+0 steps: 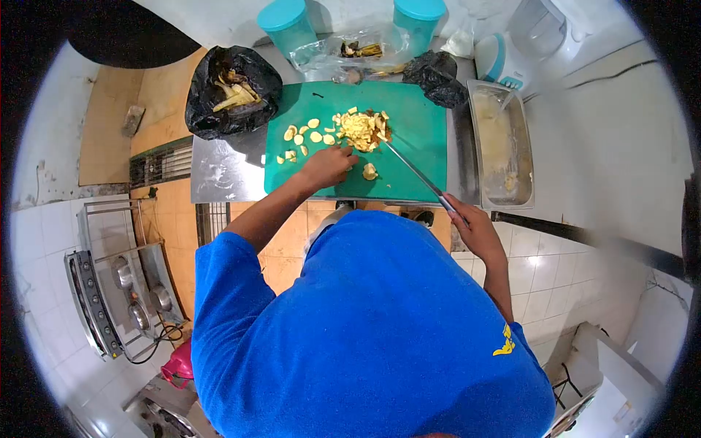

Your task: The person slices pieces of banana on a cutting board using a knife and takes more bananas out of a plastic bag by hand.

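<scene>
On a green cutting board [409, 171], a heap of chopped yellow pieces [359, 130] lies near the middle, with round slices [315, 136] scattered to its left. My right hand [471, 225] is closed on the handle of a long knife [416, 172]; its blade runs up and left to the heap's right edge. My left hand [332, 166] rests on the board just below the heap, its fingers bent; whether anything is under them is hidden. One loose piece [370, 171] sits right of my left hand.
A black bag [232, 93] with peels stands at the back left. Behind the board are two turquoise containers [287, 28], a clear plastic bag [350, 52] and a crumpled black bag [436, 77]. A metal tray [502, 144] stands at the right.
</scene>
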`<state>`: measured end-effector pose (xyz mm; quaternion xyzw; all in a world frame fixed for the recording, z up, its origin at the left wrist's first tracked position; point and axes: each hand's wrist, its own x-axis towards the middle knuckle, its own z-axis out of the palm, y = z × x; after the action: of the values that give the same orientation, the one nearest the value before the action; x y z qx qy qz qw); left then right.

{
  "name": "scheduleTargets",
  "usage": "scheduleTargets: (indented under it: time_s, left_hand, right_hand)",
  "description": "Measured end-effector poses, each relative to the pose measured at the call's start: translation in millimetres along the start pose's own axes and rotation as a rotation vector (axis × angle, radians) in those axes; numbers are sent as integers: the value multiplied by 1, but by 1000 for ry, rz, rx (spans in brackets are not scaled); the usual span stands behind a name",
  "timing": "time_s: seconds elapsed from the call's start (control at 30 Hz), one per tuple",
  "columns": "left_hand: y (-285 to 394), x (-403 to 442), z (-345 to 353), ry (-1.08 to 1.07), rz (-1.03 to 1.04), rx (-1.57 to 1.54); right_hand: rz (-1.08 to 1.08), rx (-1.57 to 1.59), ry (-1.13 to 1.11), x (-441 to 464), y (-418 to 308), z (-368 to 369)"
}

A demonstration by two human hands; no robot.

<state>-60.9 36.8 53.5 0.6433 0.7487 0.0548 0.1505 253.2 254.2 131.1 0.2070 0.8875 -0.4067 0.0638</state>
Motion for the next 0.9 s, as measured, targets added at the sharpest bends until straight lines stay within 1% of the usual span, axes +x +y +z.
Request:
scheduleTargets:
  time_s: [0.1,0.2,0.27,0.37,0.4,0.5,0.57,0.6,0.7,0.8,0.83,0.9]
  left_hand:
    - [-6,4,4,-39,-47,-7]
    - [-8,6,13,28,-53,68]
    - [-9,6,16,56,-59,64]
    - [-7,7,19,103,-89,78]
    - [-6,8,19,118,-102,84]
    - [-2,9,15,114,-156,60]
    - [-6,11,14,112,-169,-32]
    - [-7,12,11,110,-176,-77]
    - [-8,18,-3,205,-201,-240]
    - [0,34,-32,328,-204,-362]
    - [0,44,-28,462,-194,-376]
    - [6,54,-36,467,-219,-376]
  right_hand:
    - [7,1,-19,6,-4,-2]
    - [-31,-9,-1,7,-6,-3]
    - [-56,1,27,7,-4,-4]
    - [43,-8,-18,6,-9,-12]
    - [39,6,-6,5,-8,-13]
    - [7,24,32,0,-1,-16]
    - [-42,9,61,-3,5,-16]
    - [-26,-7,49,-4,6,-17]
    - [15,-35,21,-8,9,-19]
    - [23,-25,14,-11,14,-16]
    - [19,-11,17,-11,15,-15]
    - [-9,-18,30,-11,18,-12]
